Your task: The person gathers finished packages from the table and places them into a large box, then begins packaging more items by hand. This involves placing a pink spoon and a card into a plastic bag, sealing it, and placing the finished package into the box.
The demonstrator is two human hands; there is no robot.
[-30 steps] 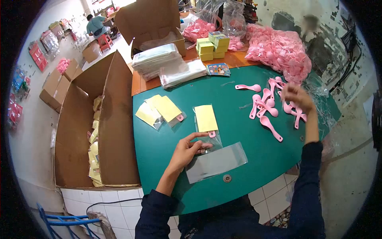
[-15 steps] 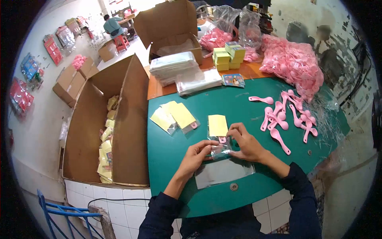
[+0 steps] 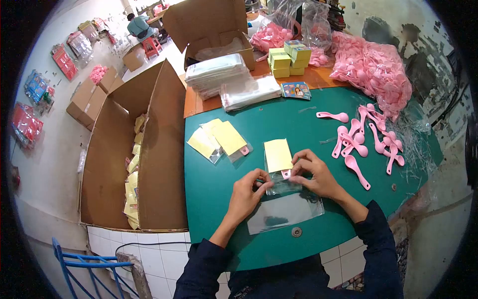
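A clear plastic bag (image 3: 285,186) with a yellow card (image 3: 278,155) and a pink spoon end (image 3: 286,174) in it lies on the green table. My left hand (image 3: 249,192) pinches the bag's lower left edge between thumb and fingers. On the other side, my right hand (image 3: 315,175) has its fingertips closed on the bag beside the spoon end. Below both hands rests a flat clear bag (image 3: 284,213). Packed bags with yellow cards (image 3: 229,137) lie to the left.
Loose pink spoons (image 3: 357,172) are at the right, below a big bag of spoons (image 3: 373,72). Stacked clear bags (image 3: 217,72) and yellow card stacks (image 3: 290,61) stand behind. A tall cardboard box (image 3: 162,149) borders the table's left. A person (image 3: 141,27) sits far back.
My right hand's fingers have come down from the card's corner to the bag beside the spoon end. My left hand's fingertips have shifted slightly up along the bag's edge. The view has moved a little.
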